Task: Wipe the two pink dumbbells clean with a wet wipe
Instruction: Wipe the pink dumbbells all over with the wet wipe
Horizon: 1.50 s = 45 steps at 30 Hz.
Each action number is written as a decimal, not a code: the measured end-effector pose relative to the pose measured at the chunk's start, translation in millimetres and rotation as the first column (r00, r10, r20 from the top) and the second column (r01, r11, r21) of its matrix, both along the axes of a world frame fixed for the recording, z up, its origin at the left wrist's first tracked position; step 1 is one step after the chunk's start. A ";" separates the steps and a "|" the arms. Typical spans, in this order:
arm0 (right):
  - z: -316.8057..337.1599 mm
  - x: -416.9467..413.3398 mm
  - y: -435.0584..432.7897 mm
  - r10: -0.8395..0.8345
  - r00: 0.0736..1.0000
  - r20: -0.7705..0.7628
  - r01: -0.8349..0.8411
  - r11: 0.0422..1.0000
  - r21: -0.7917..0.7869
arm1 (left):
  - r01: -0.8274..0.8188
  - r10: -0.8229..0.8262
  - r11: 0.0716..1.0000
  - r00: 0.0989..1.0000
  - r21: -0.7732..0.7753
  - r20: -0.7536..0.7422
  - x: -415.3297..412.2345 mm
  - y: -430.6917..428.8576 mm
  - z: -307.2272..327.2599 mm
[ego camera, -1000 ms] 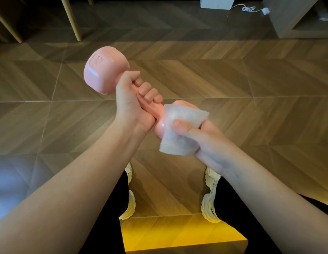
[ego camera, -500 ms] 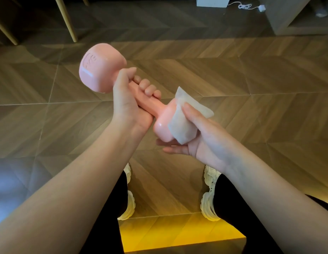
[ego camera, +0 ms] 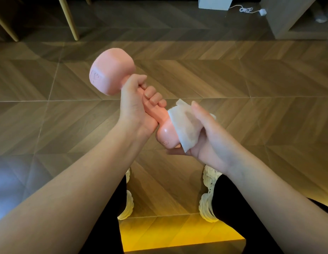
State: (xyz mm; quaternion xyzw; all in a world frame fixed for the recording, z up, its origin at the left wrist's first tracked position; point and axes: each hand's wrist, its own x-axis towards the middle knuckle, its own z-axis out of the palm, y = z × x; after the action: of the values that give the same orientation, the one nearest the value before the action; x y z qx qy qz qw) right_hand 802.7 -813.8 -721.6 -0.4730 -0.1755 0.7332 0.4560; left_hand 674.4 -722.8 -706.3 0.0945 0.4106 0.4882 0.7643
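Note:
One pink dumbbell is held in the air, tilted, its far head up left and its near head low in the middle. My left hand grips its handle, fingers curled round it. My right hand cups the near head from the right and below and holds a white wet wipe against it, thumb on top of the wipe. Only this one dumbbell is in view.
Below is a wooden herringbone floor, with my two white shoes on it. Wooden furniture legs stand at the back left. A white box with a cable and a grey block sit at the back right.
My right hand has turned the wipe from the near head's end face round to its right side, with the thumb now on top. The dumbbell has shifted slightly.

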 end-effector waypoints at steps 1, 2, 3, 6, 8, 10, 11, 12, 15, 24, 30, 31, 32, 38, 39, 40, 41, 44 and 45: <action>1.0 3.1 -0.9 0.057 0.996 -0.062 -0.054 0.998 0.041 | -0.006 0.006 1.000 1.000 -0.003 0.013 -1.3 0.5 -0.1; 1.5 5.5 -1.4 0.113 0.988 -0.109 -0.103 0.991 0.087 | -0.014 0.014 1.000 1.000 -0.004 0.025 -2.4 1.5 -0.2; 0.6 7.3 -1.6 0.140 0.980 -0.144 -0.124 0.986 0.114 | -0.022 0.022 1.000 0.999 -0.004 0.035 -3.5 2.4 0.1; -3.3 3.8 -1.8 0.129 0.983 -0.132 -0.118 0.989 0.087 | -0.029 0.029 1.000 0.998 -0.003 0.060 -3.6 3.6 0.4; -4.5 -1.6 -0.8 0.095 0.993 -0.067 -0.091 0.994 0.063 | -0.020 0.020 1.000 0.997 0.001 0.080 -1.4 2.2 -0.5; -4.1 -3.7 0.7 0.046 0.999 -0.030 -0.044 0.998 0.055 | -0.009 0.008 1.000 0.996 0.015 0.091 0.6 2.0 -1.3; -3.7 -3.1 1.0 0.028 0.999 -0.041 -0.026 0.999 0.045 | -0.004 0.002 1.000 0.996 0.024 0.085 1.1 2.5 -1.2; -3.2 -1.1 1.1 0.015 0.998 -0.065 -0.013 0.999 0.036 | -0.003 0.001 1.000 0.997 0.029 0.078 1.7 3.1 -1.2; -4.0 4.8 -1.4 0.043 0.987 -0.157 -0.034 0.998 0.062 | -0.033 0.033 0.999 0.997 0.007 0.068 2.0 3.5 -1.6; -13.6 -7.1 -1.7 0.125 0.974 0.188 -0.142 0.987 0.077 | -0.020 0.017 0.998 0.999 -0.062 -0.047 -2.4 1.5 -6.2; -9.2 -6.9 -1.4 0.047 0.915 0.400 -0.099 0.989 0.110 | -0.018 0.014 0.987 1.000 -0.162 -0.022 -1.6 5.2 -10.0; -8.2 -8.2 -1.2 0.040 0.914 0.403 -0.092 0.990 0.108 | -0.020 0.019 0.986 1.000 -0.164 -0.010 -1.0 5.2 -10.1; -6.8 -10.0 -0.8 0.028 0.915 0.403 -0.080 0.991 0.111 | -0.024 0.025 0.986 1.000 -0.163 0.003 -0.4 4.9 -9.8; 0.6 -9.7 2.9 -0.068 0.967 0.247 0.054 0.997 0.062 | -0.126 0.135 0.986 0.988 -0.113 0.080 -3.8 7.9 -4.4; 1.2 -7.9 3.1 -0.075 0.978 0.195 0.069 0.997 0.040 | -0.127 0.134 0.987 0.988 -0.101 0.070 -4.7 8.3 -4.3; 1.6 -6.2 2.8 -0.089 0.986 0.138 0.088 0.996 0.018 | -0.127 0.133 0.988 0.990 -0.091 0.056 -5.7 8.6 -4.5; 1.3 -5.3 3.1 -0.110 0.991 0.079 0.110 0.994 -0.001 | -0.129 0.134 0.988 0.990 -0.085 0.047 -6.7 9.0 -4.5; -1.0 -3.7 1.8 -0.117 0.993 -0.023 0.117 0.993 -0.003 | -0.136 0.141 0.987 0.989 -0.086 0.050 -8.5 10.3 -3.8; -1.7 -3.6 1.4 -0.100 0.995 -0.028 0.101 0.995 0.011 | -0.135 0.140 0.987 0.989 -0.087 0.053 -8.9 11.0 -3.3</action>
State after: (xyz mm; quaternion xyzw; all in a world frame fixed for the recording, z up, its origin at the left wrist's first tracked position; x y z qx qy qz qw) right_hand 799.1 -812.4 -723.3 -0.4682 -0.1495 0.7148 0.4975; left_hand 665.5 -711.8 -709.6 0.0197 0.4132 0.5250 0.7438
